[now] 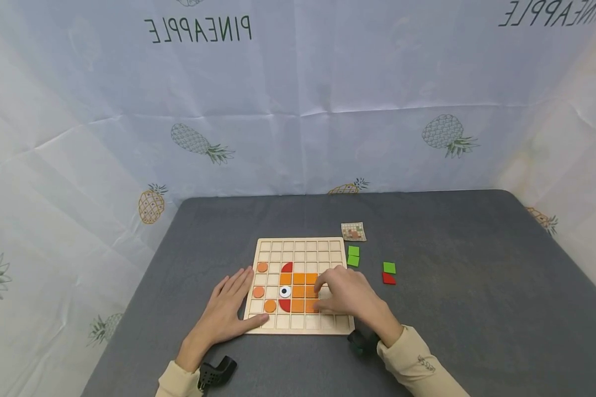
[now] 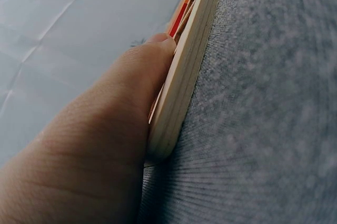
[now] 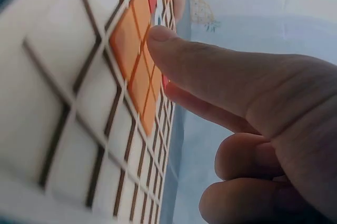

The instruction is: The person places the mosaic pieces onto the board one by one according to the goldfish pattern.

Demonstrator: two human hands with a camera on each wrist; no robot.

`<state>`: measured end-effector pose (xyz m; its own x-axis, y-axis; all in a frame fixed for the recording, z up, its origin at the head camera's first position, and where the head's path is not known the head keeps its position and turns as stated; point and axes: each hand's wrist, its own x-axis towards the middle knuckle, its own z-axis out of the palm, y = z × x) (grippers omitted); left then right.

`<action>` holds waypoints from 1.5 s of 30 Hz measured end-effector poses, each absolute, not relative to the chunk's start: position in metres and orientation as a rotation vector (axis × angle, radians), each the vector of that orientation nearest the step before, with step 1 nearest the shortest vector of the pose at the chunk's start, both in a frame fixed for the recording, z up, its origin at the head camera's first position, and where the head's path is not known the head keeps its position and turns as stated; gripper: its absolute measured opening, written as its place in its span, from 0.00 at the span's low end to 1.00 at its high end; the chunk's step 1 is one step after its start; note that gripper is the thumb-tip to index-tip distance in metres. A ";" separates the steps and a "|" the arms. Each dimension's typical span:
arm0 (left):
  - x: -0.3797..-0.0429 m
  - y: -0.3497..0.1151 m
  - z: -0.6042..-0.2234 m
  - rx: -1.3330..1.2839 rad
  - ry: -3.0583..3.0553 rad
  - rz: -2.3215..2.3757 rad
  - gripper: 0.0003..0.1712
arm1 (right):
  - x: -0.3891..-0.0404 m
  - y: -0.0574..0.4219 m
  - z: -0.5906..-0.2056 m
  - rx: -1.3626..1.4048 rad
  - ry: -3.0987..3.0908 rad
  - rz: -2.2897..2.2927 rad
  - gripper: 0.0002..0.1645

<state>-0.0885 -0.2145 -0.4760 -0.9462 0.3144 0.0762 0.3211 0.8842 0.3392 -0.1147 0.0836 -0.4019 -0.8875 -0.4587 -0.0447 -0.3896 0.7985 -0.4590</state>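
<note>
A square wooden grid board (image 1: pixel 328 321) lies on the dark table. On it, orange square tiles (image 1: pixel 298 292) form a block, with red quarter-round pieces (image 1: pixel 287 268), a white eye piece (image 1: pixel 285 291) and several orange discs (image 1: pixel 270 306) to its left. My left hand (image 1: pixel 225 309) rests at the board's left side, fingers straight, thumb lying over the front left corner. Over the block's right column is my right hand (image 1: pixel 347 292). In the right wrist view its thumb (image 3: pixel 184 58) and index finger stand apart by the orange tiles, with no piece showing between them; its other fingers curl in.
Two green tiles (image 1: pixel 354 256) lie just right of the board. Farther right are another green tile (image 1: pixel 389 268) and a red tile (image 1: pixel 389 278). A small pattern card (image 1: pixel 354 232) sits behind the board's right corner. A pineapple-print cloth (image 1: pixel 303 149) hangs behind the table.
</note>
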 end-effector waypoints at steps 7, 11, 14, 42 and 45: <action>-0.088 -0.214 -0.476 -0.495 -3.041 -0.550 0.62 | -0.123 0.106 -0.393 -0.566 2.877 -0.633 0.13; -0.088 -0.214 -0.476 -0.505 -3.037 -0.552 0.62 | -0.127 0.122 -0.388 -0.545 2.878 -0.664 0.13; -0.088 -0.214 -0.476 -0.511 -3.032 -0.553 0.63 | -0.129 0.135 -0.386 -0.530 2.883 -0.675 0.14; -0.088 -0.213 -0.475 -0.499 -3.034 -0.559 0.62 | -0.148 0.235 -0.399 -0.549 2.671 -0.798 0.18; -0.088 -0.213 -0.475 -0.498 -3.037 -0.560 0.62 | -0.149 0.237 -0.402 -0.544 2.648 -0.787 0.19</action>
